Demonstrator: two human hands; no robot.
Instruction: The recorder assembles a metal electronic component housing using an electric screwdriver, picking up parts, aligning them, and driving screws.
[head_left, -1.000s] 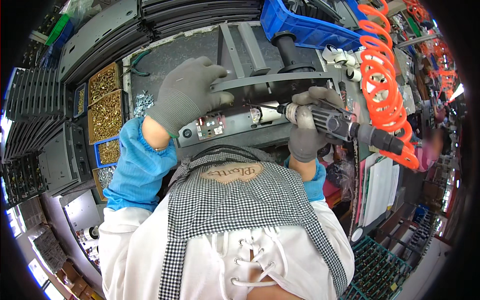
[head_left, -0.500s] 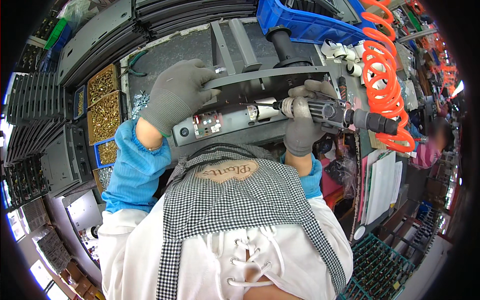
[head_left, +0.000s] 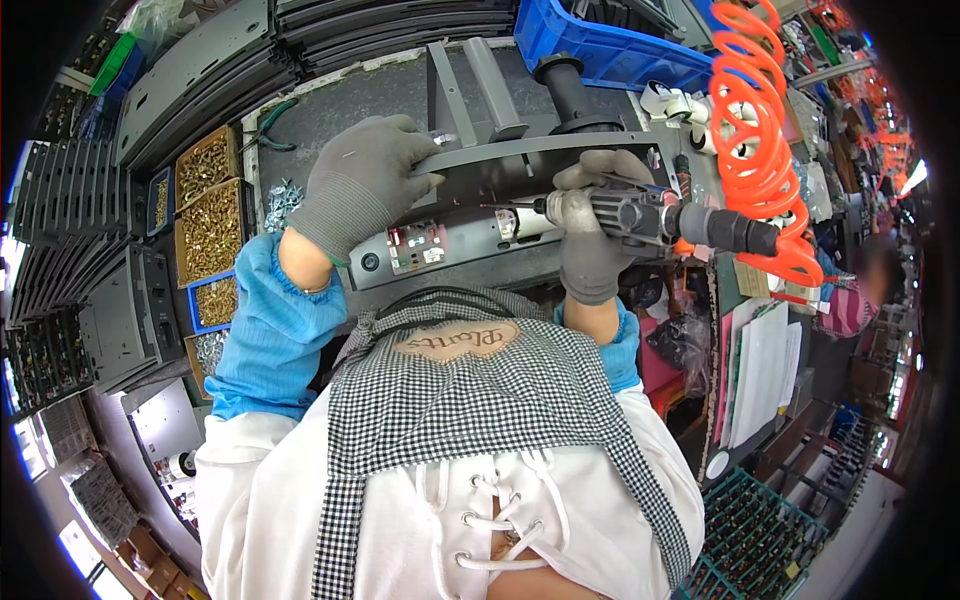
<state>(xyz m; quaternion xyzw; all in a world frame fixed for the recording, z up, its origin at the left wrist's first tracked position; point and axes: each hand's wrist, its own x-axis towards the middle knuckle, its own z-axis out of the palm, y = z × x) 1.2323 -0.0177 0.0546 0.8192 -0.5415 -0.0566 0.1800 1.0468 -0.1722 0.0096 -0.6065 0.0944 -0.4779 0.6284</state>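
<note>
Head view, from far left of the hands: stacks of grey metal panels (head_left: 60,260) line the bench edge, and just left of the left wrist sit open boxes of brass-coloured screws (head_left: 210,225) with a loose scatter of silvery screws (head_left: 280,200) beside them. Green-handled pliers (head_left: 275,115) lie above that scatter.

The left hand (head_left: 360,185), in a grey knit glove with a blue sleeve behind it, is clamped palm-down over the left end of the grey metal bracket (head_left: 545,150), fingers curled over its top edge. The bracket sits on the grey chassis (head_left: 450,245), which lies straight in front of the person between the two hands, its small label and connector panel facing up.

The right hand (head_left: 590,245), also gloved, is closed round the body of the pneumatic screwdriver (head_left: 650,215). Compared with a second ago the tool has swung from pointing down at an angle to lying level, its thin bit now aimed leftward at the chassis face just below the bracket, the tip looking close to touching. That reads to me as the driver lined up on a fastening point, with the left hand steadying the work.

Right of the tool, the coiled orange air hose (head_left: 760,130) rises away, with a blue bin (head_left: 600,40) above the hands and white papers (head_left: 760,370) further right.
</note>
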